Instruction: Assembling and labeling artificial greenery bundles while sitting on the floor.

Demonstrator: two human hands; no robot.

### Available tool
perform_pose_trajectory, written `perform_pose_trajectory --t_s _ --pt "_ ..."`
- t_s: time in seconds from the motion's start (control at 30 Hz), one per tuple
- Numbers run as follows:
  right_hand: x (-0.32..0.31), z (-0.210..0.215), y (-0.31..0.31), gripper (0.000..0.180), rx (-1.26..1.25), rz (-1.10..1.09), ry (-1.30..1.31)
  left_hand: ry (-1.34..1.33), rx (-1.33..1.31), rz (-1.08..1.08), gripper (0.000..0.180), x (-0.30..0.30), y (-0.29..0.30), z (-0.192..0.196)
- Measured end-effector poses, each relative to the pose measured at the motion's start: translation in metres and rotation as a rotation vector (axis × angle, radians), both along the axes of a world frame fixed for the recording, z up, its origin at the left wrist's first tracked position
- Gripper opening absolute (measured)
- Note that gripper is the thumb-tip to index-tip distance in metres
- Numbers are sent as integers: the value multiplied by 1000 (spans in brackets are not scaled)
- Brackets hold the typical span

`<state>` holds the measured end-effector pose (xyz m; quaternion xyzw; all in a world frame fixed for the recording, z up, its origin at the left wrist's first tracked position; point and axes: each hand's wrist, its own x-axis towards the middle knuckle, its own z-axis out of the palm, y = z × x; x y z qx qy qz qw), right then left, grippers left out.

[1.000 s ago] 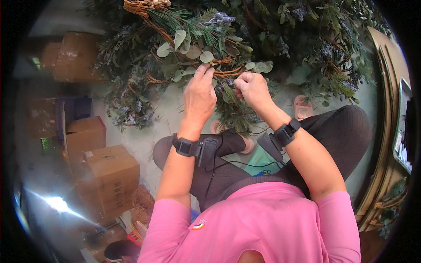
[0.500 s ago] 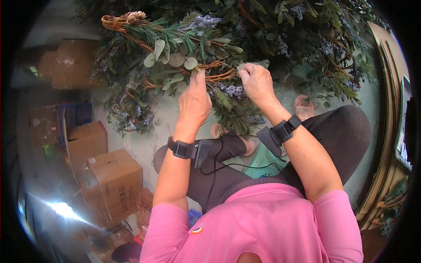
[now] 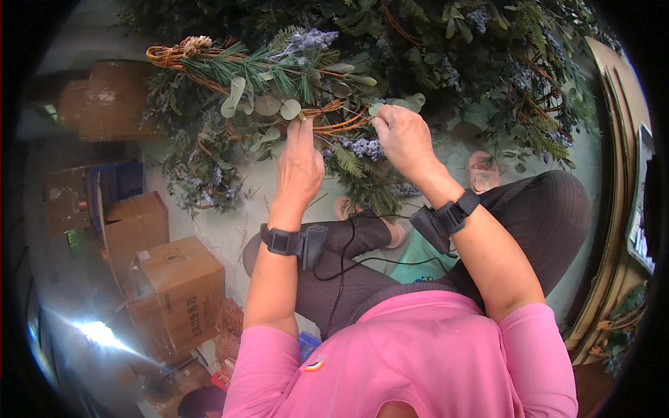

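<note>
A wreath of brown twisted vines [image 3: 340, 128] is held up before me, trimmed with pine needles, round grey-green leaves and bluish-purple flower clusters. On its near side, my left hand [image 3: 301, 164] grips the vines, fingers pressed together and pointing away from me. My right hand [image 3: 405, 143] is closed in a pinch at the right end of the bare vines, where a green leaf [image 3: 375, 109] shows by the fingertips. What lies inside that pinch is hidden. At the wreath's far left, a vine loop [image 3: 162, 57] carries a dried tan flower [image 3: 196, 46].
A large heap of similar greenery [image 3: 481, 63] fills the far side. Cardboard boxes [image 3: 182, 292] stand on the left. Flat boards [image 3: 610, 174] lean at the right. A black cable [image 3: 341, 279] runs between my wrist straps, over my crossed legs.
The wreath has shifted slightly left and a little toward me, its left end dipping. My left hand moved with it; my right hand moved slightly left and nearer, still pinched.
</note>
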<state>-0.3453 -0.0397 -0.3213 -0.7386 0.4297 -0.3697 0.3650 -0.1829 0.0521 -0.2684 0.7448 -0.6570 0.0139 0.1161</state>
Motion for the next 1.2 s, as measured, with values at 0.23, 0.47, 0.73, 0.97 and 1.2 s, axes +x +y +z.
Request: perform_pose_trajectory --t_s 0.23,0.47,0.73,0.97,1.2 --pt "7 16 -10 9 -174 31 270 131 -33 -38 45 -6 12 -1" --pt "20 25 -12 9 -317 32 296 53 -86 -157 52 -12 10 4" --pt "35 4 -12 10 -93 260 -76 -15 23 111 58 -27 17 19" --pt "53 -5 -6 13 41 232 -215 -589 -121 -212 25 -42 -19 50" --pt "57 0 0 11 79 265 -167 -836 46 -187 14 -25 -42 41"
